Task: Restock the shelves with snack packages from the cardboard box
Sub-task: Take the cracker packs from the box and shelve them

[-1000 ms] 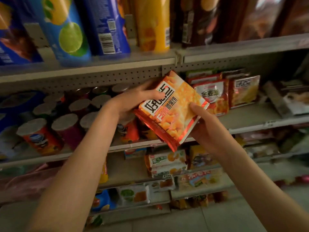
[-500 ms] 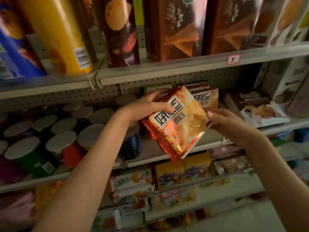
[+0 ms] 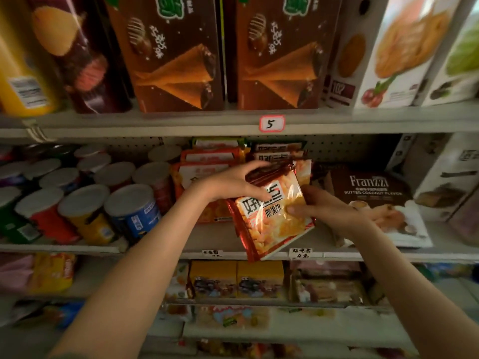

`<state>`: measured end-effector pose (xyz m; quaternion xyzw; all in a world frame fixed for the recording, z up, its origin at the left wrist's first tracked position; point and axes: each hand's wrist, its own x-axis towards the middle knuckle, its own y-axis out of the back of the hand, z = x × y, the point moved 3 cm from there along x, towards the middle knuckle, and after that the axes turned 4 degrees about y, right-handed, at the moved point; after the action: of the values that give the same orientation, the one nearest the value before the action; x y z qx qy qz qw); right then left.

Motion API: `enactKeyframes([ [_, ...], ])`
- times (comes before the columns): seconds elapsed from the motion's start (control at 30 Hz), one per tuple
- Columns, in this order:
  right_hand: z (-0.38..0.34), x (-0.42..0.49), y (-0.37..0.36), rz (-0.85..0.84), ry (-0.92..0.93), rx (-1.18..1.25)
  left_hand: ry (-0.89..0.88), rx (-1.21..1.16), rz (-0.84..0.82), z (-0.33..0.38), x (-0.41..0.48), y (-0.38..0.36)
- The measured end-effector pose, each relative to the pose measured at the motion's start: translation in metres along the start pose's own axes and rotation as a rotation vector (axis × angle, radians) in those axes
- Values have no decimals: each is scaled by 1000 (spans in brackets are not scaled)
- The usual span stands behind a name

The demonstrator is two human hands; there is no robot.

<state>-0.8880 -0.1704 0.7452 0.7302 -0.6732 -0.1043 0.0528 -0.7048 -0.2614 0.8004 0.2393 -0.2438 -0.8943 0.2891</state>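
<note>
- Snack packages – a small stack of orange-and-red foil bags – are held tilted over the front of the middle shelf, lower corner past the shelf edge.
- The left hand closes over the stack's top left corner, thumb on the printed face, fingers curled behind the upper edge.
- The right hand pinches the right edge, thumb flat across the front, fingers hidden behind.
- The front bag bears large white-panelled Chinese characters; the hands cover part of them.
- Just behind, further bags of the same kind stand in a row, with red-topped bags to their left.
- To the right lies a brown box reading "Franzzi", "BUTTER COCONUT FLAVOR".
- To the left stand chip canisters with pale lids, their labels blurred.
- The shelf above carries a red-bordered tag marked "5", with brown cone-picture boxes over it, cut off at the top.
- Two handwritten price tags sit on the middle shelf's edge – too small to read.
- Lower shelves hold yellow boxes; the rest is dim and blurred.
</note>
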Motion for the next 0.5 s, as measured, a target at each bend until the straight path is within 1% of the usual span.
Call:
enactKeyframes([
  [0.17,14,3,4,-14,-2,83,57,88,0,-1,11,-3],
  [0.27,19,2,2,-5,-13,133,61,112,-22,0,12,-5],
  [0.43,20,-1,1,-7,-12,177,69,136,61,0,13,-5],
  [0.5,22,-2,0,19,-21,196,50,139,44,-3,15,-5],
])
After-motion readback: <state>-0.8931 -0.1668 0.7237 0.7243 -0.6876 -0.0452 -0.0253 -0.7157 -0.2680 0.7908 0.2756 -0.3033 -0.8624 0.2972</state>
